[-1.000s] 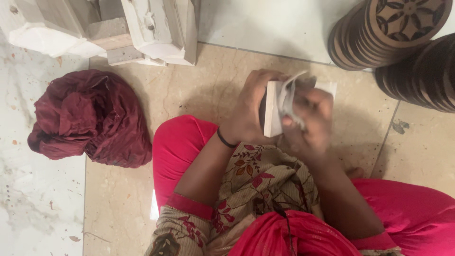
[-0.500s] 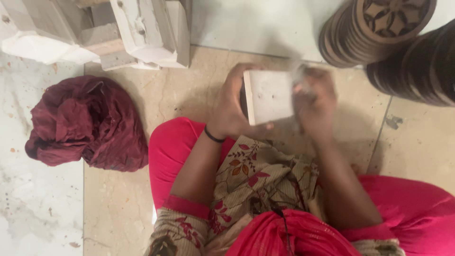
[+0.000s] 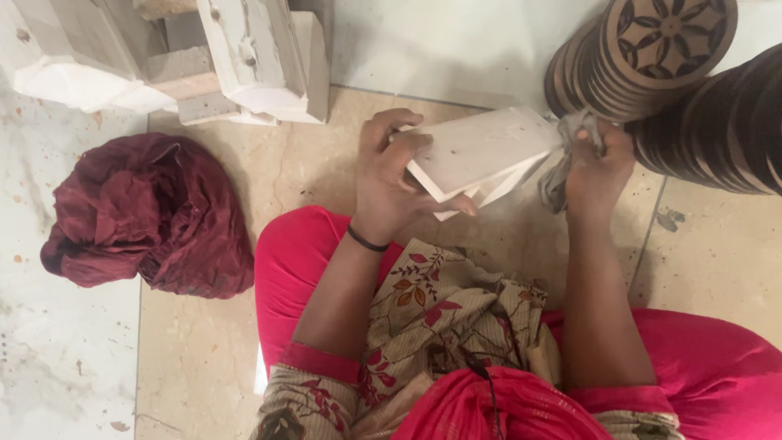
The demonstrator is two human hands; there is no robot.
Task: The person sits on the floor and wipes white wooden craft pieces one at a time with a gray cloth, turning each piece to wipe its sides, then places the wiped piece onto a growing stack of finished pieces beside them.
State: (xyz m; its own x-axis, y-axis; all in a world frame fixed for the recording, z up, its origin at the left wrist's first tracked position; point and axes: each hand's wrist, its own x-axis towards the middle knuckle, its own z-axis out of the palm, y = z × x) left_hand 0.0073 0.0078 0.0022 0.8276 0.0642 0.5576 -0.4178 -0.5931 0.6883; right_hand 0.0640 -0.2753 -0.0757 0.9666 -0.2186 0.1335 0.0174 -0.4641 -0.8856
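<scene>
White-painted wooden pieces (image 3: 481, 151), flat and rectangular and stacked together, are held up over the tiled floor (image 3: 204, 342) in front of a seated person's lap. To the upper right stand two tall stacks of dark round carved discs (image 3: 652, 49); to the left lies a bundled maroon cloth (image 3: 147, 216), with white wooden blocks (image 3: 244, 57) above it. The left hand (image 3: 395, 175) is closed around the near end of the pieces, thumb under and fingers over. The right hand (image 3: 599, 167) is clenched on a small grey rag (image 3: 570, 155) pressed to the far end. The pieces look stiff, light and likely dusty; holding them by the long edges seems steadiest.
</scene>
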